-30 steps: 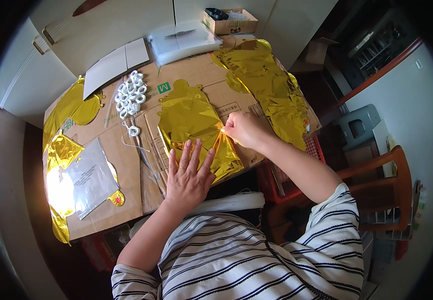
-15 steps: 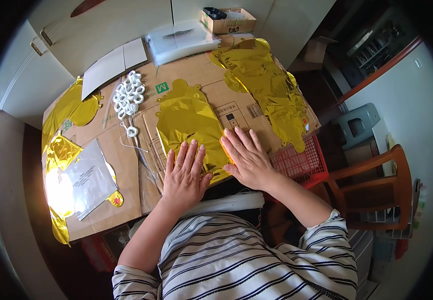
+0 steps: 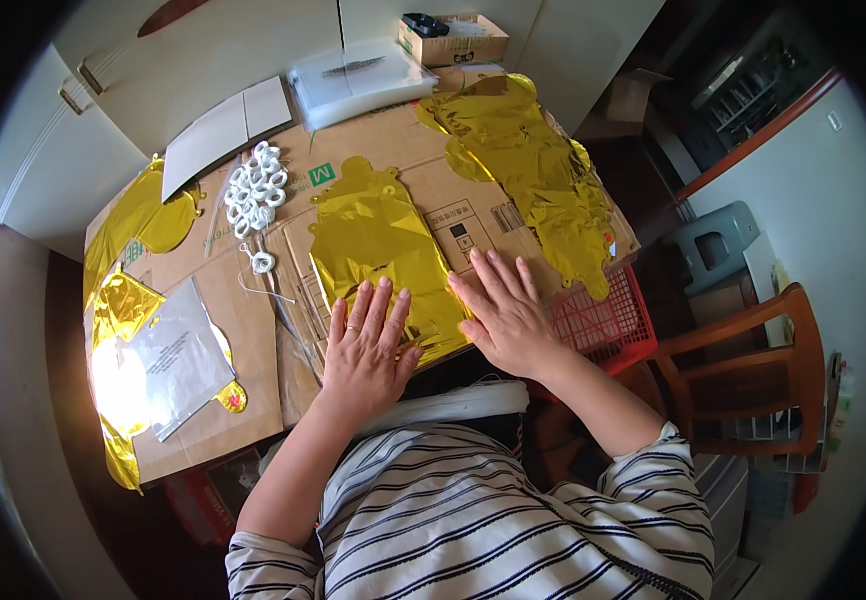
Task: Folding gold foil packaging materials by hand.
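A flat, folded gold foil balloon (image 3: 368, 240) lies on the cardboard in front of me, its rounded, tabbed end pointing away. My left hand (image 3: 368, 350) rests palm down on its near left part, fingers stretched out, a ring on one of them. On the balloon's right edge, my right hand (image 3: 508, 320) lies with fingers spread, partly over the bare cardboard. Neither hand grips anything. More crumpled gold foil balloons (image 3: 518, 150) are heaped at the far right, and another gold foil piece (image 3: 138, 225) lies at the far left.
Cardboard (image 3: 243, 365) covers the table. Left of the balloon are small white ribbon rolls (image 3: 256, 190) and a clear plastic bag (image 3: 178, 355). Stacked clear bags (image 3: 353, 85) and a small box (image 3: 458, 45) stand at the back. A red basket (image 3: 603, 325) and wooden chair (image 3: 803, 350) are right.
My right hand has slid slightly right, its fingers further over the balloon's edge. The left hand stays almost in place on the foil.
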The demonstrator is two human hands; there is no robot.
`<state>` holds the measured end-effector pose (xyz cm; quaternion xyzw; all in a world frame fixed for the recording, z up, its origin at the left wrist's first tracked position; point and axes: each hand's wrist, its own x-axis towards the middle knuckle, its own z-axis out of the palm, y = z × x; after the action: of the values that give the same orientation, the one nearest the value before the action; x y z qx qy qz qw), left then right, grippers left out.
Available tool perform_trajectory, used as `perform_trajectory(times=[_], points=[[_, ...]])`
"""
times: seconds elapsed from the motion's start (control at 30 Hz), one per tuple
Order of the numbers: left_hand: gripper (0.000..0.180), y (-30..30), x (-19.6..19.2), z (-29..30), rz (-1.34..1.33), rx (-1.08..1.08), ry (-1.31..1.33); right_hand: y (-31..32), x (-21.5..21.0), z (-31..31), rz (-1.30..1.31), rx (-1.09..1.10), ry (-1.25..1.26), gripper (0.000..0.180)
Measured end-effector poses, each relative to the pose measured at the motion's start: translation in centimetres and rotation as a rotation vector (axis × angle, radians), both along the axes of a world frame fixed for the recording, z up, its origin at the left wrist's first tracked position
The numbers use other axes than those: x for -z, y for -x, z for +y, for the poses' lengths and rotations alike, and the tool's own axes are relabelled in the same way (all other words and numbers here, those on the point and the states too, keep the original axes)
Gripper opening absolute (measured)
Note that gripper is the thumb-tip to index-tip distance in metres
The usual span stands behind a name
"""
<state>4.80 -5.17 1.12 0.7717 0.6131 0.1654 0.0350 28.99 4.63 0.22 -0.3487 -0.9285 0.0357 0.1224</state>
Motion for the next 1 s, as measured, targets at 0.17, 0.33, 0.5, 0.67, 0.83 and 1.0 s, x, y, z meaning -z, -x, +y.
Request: perform_trajectory(times=[0.17, 0.33, 0.5, 0.67, 0.83, 1.0], points=[[0.069, 0.0, 0.2, 0.0, -0.004, -0.006, -0.016, -0.8, 0.0, -1.4, 0.085, -0.059, -0.123, 0.051], [0.07, 0.0, 0.1, 0.0, 0.004, -0.008, 0.002, -1.7, 0.9, -2.4, 0.068, -0.1, -0.238, 0.042], [0.07, -0.1, 0.1, 0.0, -0.003, -0.011, 0.011, -1.4, -0.8, -3.9, 0.035, -0.09, -0.209, 0.046], [0.071, -0.1, -0.1, 0.0, -0.005, -0.014, 0.023, -2.0, 0.2, -4.5, 0.073, -0.121, -0.22, 0.049], [0.073, 0.5, -0.8, 0.2, -0.079, -0.005, 0.093, -2.3, 0.8, -4.1, 0.086, -0.148, -0.265, 0.051], [0.043, 1.2, -1.8, 1.2, -0.408, 0.029, -0.106, -2.2, 0.7, -4.1, 0.092, -0.168, -0.25, 0.05]])
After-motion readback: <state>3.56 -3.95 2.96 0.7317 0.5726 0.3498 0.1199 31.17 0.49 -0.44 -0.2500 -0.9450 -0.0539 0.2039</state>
